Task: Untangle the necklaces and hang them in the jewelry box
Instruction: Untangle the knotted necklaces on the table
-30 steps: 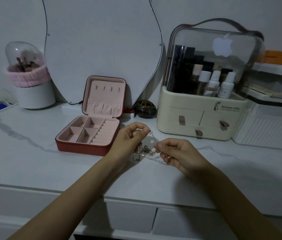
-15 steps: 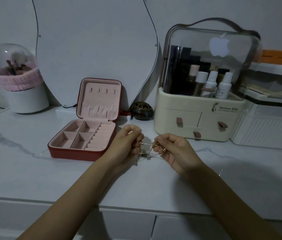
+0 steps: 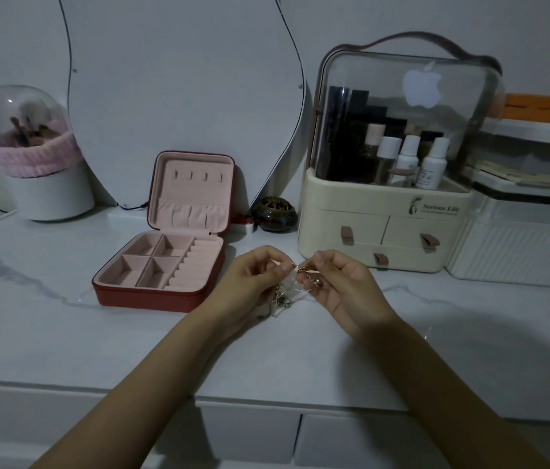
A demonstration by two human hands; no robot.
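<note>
Both hands now closer together, right of jewelry box (image 3: pixel 162 265): left hand (image 3: pixel 253 282), right hand (image 3: pixel 341 286) pinching tangled necklaces (image 3: pixel 289 292). Untangling; next, tease one chain free.

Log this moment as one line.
left hand: pinches tangled thin metal necklaces | right hand: pinches same | open red jewelry box: hooks bare

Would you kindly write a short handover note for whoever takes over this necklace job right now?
Left hand: pinches the tangled necklaces from the left.
Right hand: pinches the same tangle from the right; loose chain hangs below, between the hands, above the table.
Jewelry box: open to the left of the hands, lid upright, its hooks bare.
Done: nothing hung.
Left: separate the chains, then hang each on a hook.
</note>
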